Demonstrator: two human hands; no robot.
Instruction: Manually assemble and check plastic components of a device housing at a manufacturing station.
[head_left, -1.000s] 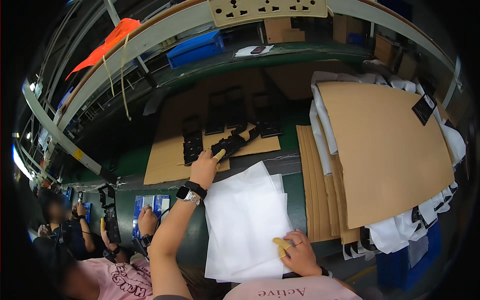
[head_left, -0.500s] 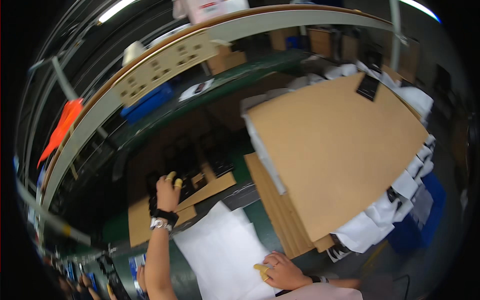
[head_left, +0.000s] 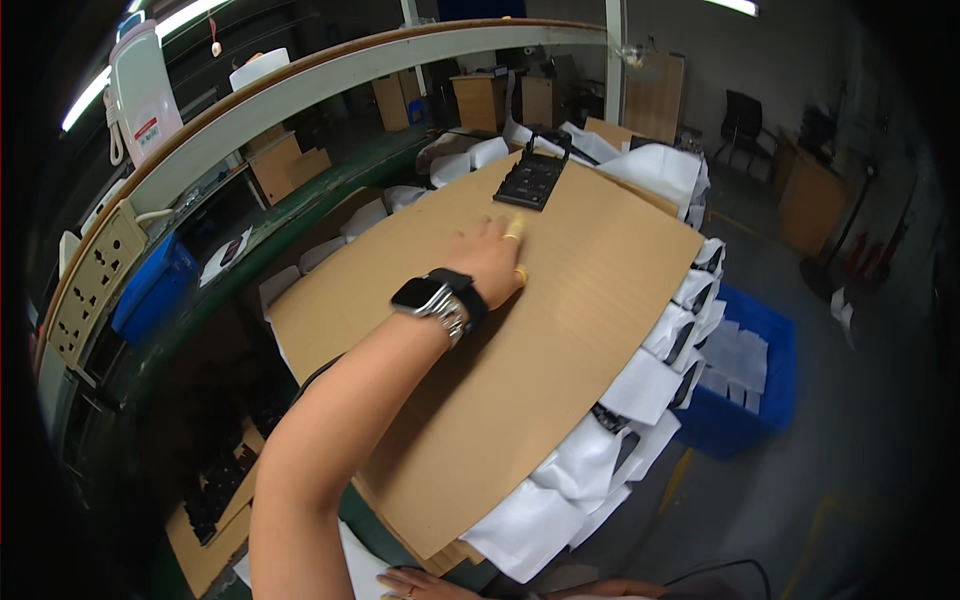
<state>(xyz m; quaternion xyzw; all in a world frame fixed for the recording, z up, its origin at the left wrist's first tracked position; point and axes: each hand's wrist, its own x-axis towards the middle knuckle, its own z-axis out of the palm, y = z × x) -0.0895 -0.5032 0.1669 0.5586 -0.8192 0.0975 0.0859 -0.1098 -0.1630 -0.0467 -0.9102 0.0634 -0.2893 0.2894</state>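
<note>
Open left hand point(head_left: 490, 260) is pointing across brown cardboard point(head_left: 585, 290) toward a black plastic frame point(head_left: 530, 182).
Nearest, the right hand point(head_left: 428, 586), partly cropped, is overlapping a smooth white sheet point(head_left: 357, 565); its grip cannot be told. Beyond, the left is holding nothing, fingers parted. At the flat cardboard's far end, the ridged, oblong frame is lying, long axis pointing away, slightly right.

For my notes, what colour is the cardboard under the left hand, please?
The cardboard is light brown, best in the head view.
</note>
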